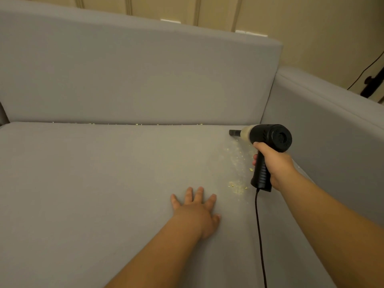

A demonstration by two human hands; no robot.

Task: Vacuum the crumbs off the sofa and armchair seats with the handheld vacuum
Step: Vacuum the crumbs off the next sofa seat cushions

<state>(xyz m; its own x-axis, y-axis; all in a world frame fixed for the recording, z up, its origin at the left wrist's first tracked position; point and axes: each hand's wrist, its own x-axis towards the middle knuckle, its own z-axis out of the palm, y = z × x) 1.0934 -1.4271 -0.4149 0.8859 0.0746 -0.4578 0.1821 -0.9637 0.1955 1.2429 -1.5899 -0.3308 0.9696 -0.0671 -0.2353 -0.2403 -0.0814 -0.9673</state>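
Two hands are at work on the seat: your right hand (273, 163) grips the handle of the black pistol-shaped handheld vacuum (268, 148), its short nozzle pointing left, low over the back right corner of the grey fabric sofa seat (104, 183). Your left hand (196, 210) presses flat on the cushion, fingers spread. Pale yellow crumbs (238, 187) lie scattered between the hands. A thin black cord (260, 235) trails from the handle toward you.

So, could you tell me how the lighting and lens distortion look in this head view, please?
Head view: dim, warm, yellowish light, no glare; wide-angle bowing curves the sofa edges; crumbs and handheld vacuum stay fairly sharp.
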